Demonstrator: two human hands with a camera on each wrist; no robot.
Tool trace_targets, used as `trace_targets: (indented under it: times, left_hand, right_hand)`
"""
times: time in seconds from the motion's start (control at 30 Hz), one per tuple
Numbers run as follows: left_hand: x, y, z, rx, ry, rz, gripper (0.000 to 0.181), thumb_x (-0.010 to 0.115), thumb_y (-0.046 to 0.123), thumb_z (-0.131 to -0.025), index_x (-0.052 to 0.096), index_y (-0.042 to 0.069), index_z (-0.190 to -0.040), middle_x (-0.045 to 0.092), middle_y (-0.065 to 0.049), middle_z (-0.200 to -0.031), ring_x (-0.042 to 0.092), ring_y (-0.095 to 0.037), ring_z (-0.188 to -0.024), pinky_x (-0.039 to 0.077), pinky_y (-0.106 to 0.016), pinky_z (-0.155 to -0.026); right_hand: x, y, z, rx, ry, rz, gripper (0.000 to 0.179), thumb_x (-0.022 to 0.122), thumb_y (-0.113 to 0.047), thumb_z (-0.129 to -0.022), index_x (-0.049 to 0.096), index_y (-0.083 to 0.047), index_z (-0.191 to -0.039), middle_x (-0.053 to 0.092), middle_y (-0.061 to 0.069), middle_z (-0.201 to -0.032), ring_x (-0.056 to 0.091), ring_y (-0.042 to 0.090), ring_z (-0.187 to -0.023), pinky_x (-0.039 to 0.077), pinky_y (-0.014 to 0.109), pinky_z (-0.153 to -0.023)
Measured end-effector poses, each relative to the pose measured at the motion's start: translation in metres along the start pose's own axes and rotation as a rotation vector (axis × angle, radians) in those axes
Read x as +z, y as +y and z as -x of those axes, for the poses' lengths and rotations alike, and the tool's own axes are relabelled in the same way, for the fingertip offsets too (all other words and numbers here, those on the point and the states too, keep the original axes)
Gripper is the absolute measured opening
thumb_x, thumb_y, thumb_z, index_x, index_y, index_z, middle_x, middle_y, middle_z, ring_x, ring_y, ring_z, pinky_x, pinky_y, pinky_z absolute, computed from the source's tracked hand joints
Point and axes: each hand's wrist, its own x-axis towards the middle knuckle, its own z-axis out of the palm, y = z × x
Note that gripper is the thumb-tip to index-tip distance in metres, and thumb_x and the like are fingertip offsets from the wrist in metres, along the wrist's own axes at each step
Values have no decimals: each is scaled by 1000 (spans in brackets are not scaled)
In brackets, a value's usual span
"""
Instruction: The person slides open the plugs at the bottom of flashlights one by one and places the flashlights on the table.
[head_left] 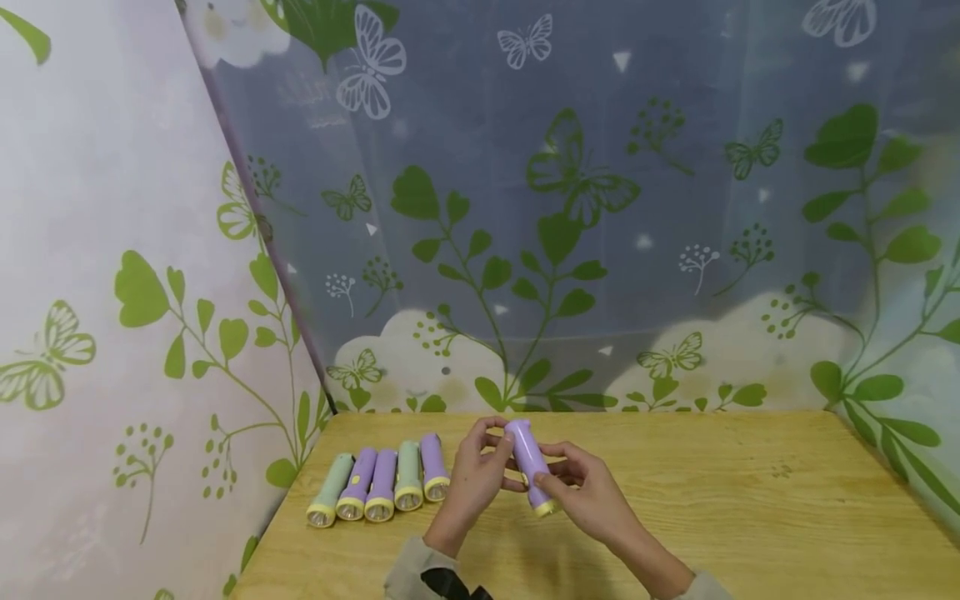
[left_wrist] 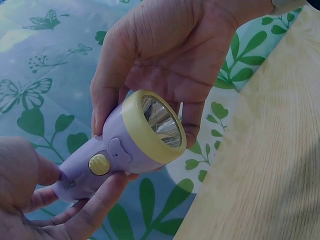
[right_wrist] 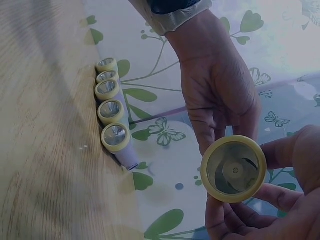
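Both hands hold a purple flashlight [head_left: 529,458] above the table, its pale yellow head tilted down toward the person. My left hand [head_left: 477,467] grips the tail end, thumb on one side and fingers on the other. Around the head end curl the thumb and fingers of my right hand [head_left: 592,492]. In the left wrist view a yellow button [left_wrist: 99,164] and a small raised animal-shaped piece [left_wrist: 120,151] show on the flashlight's body. The right wrist view looks straight into its clear lens [right_wrist: 234,168], which appears unlit.
Left of the hands, several more flashlights lie side by side in a row on the wooden table [head_left: 750,500], lenses toward the person. Among them are a green flashlight [head_left: 335,483] and a purple flashlight [head_left: 432,462]. A printed curtain [head_left: 465,250] hangs behind the table.
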Motion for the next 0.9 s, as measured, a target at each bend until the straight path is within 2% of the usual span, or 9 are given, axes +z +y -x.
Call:
trace_targets:
  times: [0.4, 0.7, 0.9]
  left_hand:
    - [3, 1, -1, 6, -8, -2, 28, 49, 20, -108, 51, 7, -133, 54, -19, -114, 72, -23, -79, 64, -38, -66]
    - [3, 3, 1, 15, -5, 8, 28, 48, 20, -108, 51, 7, -133, 54, -20, -115, 72, -25, -80, 64, -39, -66]
    - [1, 1, 3, 1, 14, -3, 28, 50, 20, -107, 52, 8, -133, 55, -19, -114, 71, -21, -79, 64, -39, -66]
  right_hand:
    - [-3, 1, 2, 10, 25, 20, 39, 68, -18, -97, 62, -5, -133, 72, 21, -118, 68, 20, -94, 56, 29, -72]
    - [-4, 0, 2, 4, 5, 11, 40, 67, -18, -98, 61, -5, -135, 71, 22, -120, 68, 22, -95, 57, 29, -73]
    - [-1, 2, 2, 2, -7, 12, 39, 67, -18, -98, 61, -3, -133, 71, 23, -119, 69, 22, -96, 57, 28, -71]
